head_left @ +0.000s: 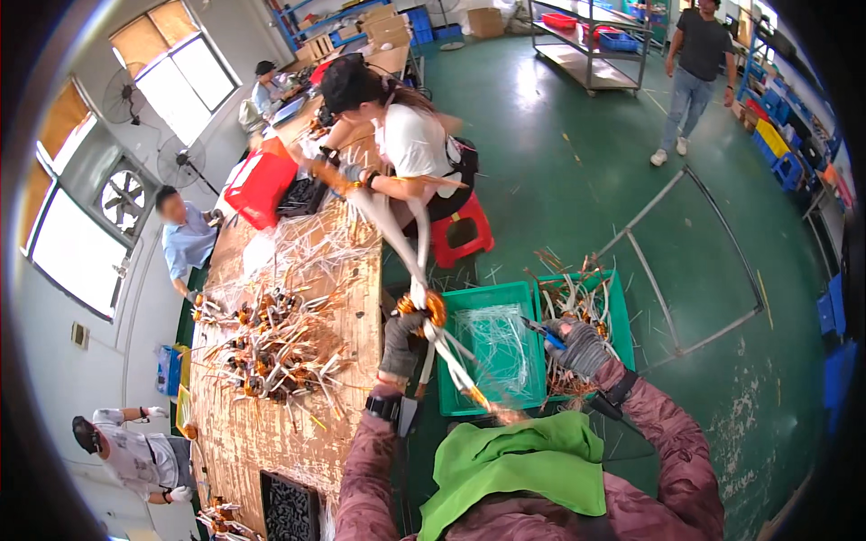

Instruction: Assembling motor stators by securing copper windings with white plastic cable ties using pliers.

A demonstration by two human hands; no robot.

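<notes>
My left hand, in a dark grey glove, is closed around a copper-wound coil at the table's right edge. Long leads in white sleeving run up and away from the coil, and more hang below it toward my green apron. Blue-handled cutters are gripped in my gloved right hand, their jaws pointing left over a green bin that holds clear and white strands. Beside it, a second green bin is filled with coils and white leads, partly hidden by my right hand.
Coils with white leads are heaped on the worn wooden table to my left. A black tray of small dark parts lies near. Ahead, a co-worker in white sits by a red stool. A metal frame lies on the floor.
</notes>
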